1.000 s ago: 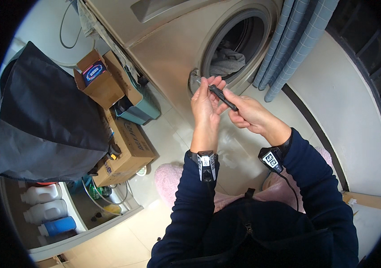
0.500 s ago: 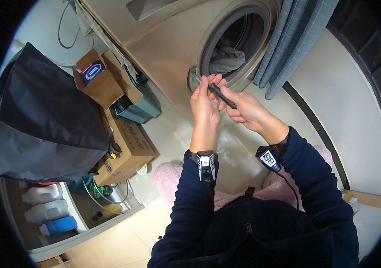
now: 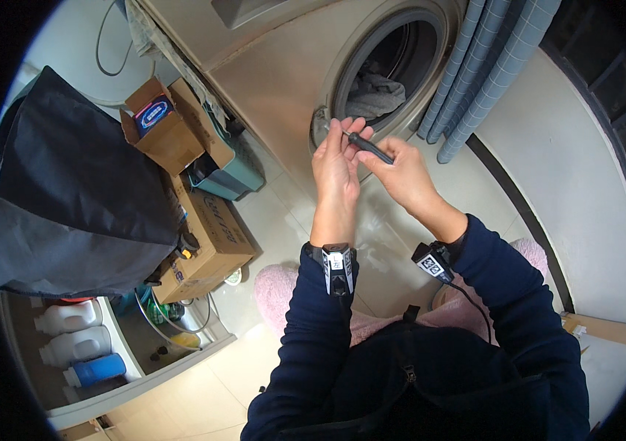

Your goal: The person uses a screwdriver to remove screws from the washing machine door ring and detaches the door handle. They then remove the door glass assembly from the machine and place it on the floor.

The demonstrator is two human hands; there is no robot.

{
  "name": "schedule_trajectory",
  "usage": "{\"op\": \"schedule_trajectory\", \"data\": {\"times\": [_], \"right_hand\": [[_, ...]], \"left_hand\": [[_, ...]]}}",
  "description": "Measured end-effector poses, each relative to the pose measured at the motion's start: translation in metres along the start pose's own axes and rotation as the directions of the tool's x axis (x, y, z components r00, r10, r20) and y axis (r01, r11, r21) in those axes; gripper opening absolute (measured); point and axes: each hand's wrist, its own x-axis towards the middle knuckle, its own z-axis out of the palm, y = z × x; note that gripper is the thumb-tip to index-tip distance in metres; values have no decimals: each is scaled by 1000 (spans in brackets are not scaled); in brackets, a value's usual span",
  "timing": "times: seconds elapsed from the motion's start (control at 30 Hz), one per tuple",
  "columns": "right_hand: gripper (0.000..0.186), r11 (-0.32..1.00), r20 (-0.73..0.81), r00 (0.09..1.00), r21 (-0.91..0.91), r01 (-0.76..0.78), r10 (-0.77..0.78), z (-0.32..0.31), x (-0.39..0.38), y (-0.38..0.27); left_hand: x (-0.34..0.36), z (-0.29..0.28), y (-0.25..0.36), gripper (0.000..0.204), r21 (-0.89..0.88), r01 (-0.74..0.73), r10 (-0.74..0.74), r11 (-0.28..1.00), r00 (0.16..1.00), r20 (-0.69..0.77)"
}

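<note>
My right hand [image 3: 401,176] is closed round the black handle of a screwdriver [image 3: 373,149]. The tool slants up and left toward the lower left rim of a washing machine's round opening [image 3: 333,99]. My left hand [image 3: 337,158] is palm up, with thumb and curled fingers about the screwdriver's thin metal shaft. The thumb partly hides the shaft, and the tip is too small to make out beside a pale metal fitting [image 3: 319,125] on the rim. Inside the drum lies a grey cloth [image 3: 377,97].
Left of the washing machine [image 3: 272,88] stand an open cardboard box [image 3: 173,143], a teal bin [image 3: 236,176] and a larger carton [image 3: 214,242]. A black cover [image 3: 81,184] and a tray of bottles [image 3: 74,349] lie farther left. A checked blue curtain [image 3: 489,81] hangs right of the opening.
My right hand has shifted slightly and its fingers now curl over the handle's end, with the wrist turned. The left hand stays nearly in place at the shaft.
</note>
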Motion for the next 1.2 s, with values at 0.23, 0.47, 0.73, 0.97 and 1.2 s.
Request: {"op": "schedule_trajectory", "data": {"times": [0.23, 0.47, 0.73, 0.97, 1.2], "right_hand": [[41, 693, 530, 751, 367, -621, 393, -14, 1, 4], [40, 971, -153, 963, -122, 206, -224, 4, 4, 16], [34, 772, 483, 804, 341, -537, 346, -6, 9, 12], [26, 987, -18, 1000, 160, -9, 12, 17, 4, 16], [28, 988, 21, 998, 145, -59, 57, 13, 10, 22]], "left_hand": [[3, -2, -5, 39, -45, -22, 22, 999, 1000, -2], [3, -1, -5, 39, 2, -9, 9, 1000, 1000, -12], [1, -2, -5, 39, -52, -10, 8, 999, 999, -39], [5, -2, -5, 37, -6, -23, 23, 1000, 999, -37], [0, -1, -6, 44, -8, -30, 30, 1000, 998, 53]]}}
